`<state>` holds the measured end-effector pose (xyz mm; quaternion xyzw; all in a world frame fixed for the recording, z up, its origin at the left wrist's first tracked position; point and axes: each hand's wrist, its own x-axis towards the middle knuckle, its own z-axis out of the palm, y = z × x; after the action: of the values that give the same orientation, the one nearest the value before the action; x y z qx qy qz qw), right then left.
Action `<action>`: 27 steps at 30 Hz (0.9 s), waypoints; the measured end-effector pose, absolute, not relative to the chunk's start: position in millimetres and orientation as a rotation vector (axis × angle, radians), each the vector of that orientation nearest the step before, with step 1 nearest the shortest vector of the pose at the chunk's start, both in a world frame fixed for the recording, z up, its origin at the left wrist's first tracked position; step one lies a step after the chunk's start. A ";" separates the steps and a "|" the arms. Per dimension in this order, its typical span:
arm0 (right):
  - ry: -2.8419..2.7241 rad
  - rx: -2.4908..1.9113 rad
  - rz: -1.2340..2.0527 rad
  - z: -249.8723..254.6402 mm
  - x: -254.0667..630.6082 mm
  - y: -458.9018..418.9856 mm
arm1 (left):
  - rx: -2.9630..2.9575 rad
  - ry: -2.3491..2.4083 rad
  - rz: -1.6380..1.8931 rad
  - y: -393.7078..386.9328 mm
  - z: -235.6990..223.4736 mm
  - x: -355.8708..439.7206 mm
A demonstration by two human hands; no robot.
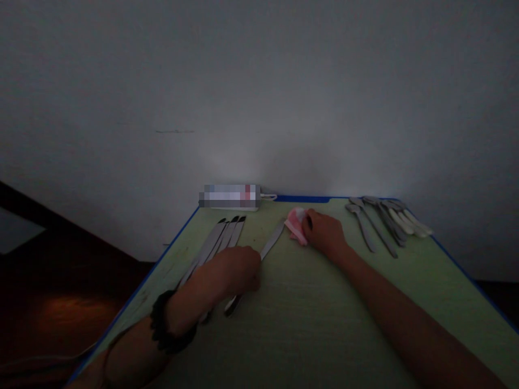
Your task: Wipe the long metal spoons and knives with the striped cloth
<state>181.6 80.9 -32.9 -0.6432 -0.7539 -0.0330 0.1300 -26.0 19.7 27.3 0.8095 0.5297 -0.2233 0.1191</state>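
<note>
Centrally, a single knife (273, 239) is lying slantwise on the green table (308, 324), its blade pointing toward the wall. The left hand (243, 266) is closing its fingers around the knife's middle. Just beside the blade tip, the right hand (322, 231) is pinching a pink cloth (297, 224). More knives (214, 237) are resting side by side, partly behind the left forearm, while spoons (363, 229) are lying beyond the right hand, near the table's far right corner.

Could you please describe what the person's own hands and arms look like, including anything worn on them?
Both the left hand and right hand are ungloved. A chunky, bumpy black bracelet circles the left wrist; the right wrist looks unadorned. No sleeve shows on the right forearm.
</note>
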 end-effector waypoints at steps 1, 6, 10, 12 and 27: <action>-2.187 -1.878 -0.076 -32.1 181.8 82.1 | 2.373 1.553 -0.656 19.6 26.9 -24.1; -2.243 -1.886 0.021 -27.2 183.6 81.8 | 2.400 1.580 -0.640 17.8 26.1 -19.2; -2.352 -1.692 -0.056 -33.7 193.4 65.7 | 2.428 1.672 -0.575 8.9 20.2 -9.8; -2.309 -1.654 -0.056 -39.6 201.9 56.2 | 2.447 1.712 -0.511 5.1 14.0 -2.7; -1.207 -1.137 0.788 -47.4 231.0 58.7 | 2.014 1.405 0.102 15.9 6.8 5.0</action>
<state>231.0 58.7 -47.4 -0.4918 -0.5221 0.3411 0.6076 5.0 15.9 6.8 0.7719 0.5387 0.0390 0.3354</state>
